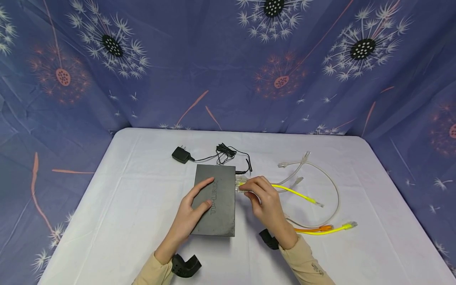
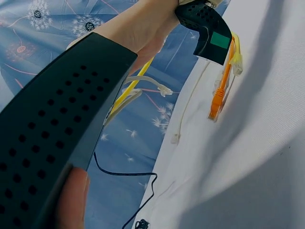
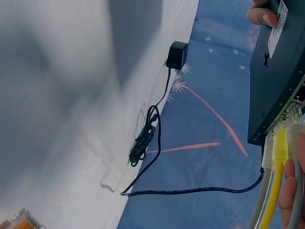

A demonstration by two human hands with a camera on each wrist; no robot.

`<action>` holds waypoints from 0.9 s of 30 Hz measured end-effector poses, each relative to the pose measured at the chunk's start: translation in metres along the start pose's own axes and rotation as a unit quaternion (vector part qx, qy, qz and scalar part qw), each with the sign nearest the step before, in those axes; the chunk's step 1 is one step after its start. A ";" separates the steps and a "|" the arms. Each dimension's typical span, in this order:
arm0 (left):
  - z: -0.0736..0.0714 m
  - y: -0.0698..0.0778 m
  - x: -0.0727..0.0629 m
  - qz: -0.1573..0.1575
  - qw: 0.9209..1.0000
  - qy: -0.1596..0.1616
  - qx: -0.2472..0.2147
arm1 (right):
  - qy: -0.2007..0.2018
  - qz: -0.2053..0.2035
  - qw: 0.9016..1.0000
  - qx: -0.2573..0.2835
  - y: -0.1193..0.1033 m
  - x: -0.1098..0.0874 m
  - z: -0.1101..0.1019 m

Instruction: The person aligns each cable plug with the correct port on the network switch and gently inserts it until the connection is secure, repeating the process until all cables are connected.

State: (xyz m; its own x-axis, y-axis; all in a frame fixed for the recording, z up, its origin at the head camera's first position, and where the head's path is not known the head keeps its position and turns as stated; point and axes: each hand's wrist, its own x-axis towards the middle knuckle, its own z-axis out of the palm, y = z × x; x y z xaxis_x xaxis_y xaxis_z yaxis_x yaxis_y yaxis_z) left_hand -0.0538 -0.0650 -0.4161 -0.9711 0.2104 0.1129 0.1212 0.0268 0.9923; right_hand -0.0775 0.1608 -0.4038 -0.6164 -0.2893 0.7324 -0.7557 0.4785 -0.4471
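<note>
My left hand grips a dark grey TP-LINK network switch by its left side, with the thumb and a finger lying on the lettered face. In the right wrist view, fingertips of that hand also show beside the white label. At the port side, my right hand pinches a grey network cable close to its clear plug, which sits at a port. Beside it, a yellow cable and another grey cable run from neighbouring ports. A black power lead enters the same side.
Behind the switch lie a black power adapter and its bundled cord. To the right, a looped pale cable, an orange cable plug and a second yellow cable rest on the white table. Black wrist mounts sit at both sleeves.
</note>
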 end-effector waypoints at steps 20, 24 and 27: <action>-0.001 0.000 0.001 -0.005 1.000 -0.006 0.010 | 0.017 0.000 1.000 0.014 0.002 0.001 0.006; -0.001 0.002 0.002 -0.007 1.000 -0.005 0.004 | 0.026 -0.003 1.000 0.016 0.003 0.002 0.008; 0.000 0.002 0.002 -0.011 1.000 -0.008 0.001 | 0.037 -0.011 0.999 0.011 0.003 0.003 0.009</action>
State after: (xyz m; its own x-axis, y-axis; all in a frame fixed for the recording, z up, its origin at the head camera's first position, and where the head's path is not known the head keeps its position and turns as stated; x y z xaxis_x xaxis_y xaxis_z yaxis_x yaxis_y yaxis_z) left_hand -0.0557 -0.0644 -0.4135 -0.9699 0.2258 0.0912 0.1010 0.0325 0.9944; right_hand -0.0837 0.1540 -0.4079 -0.5825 -0.2378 0.7773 -0.7740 0.4545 -0.4410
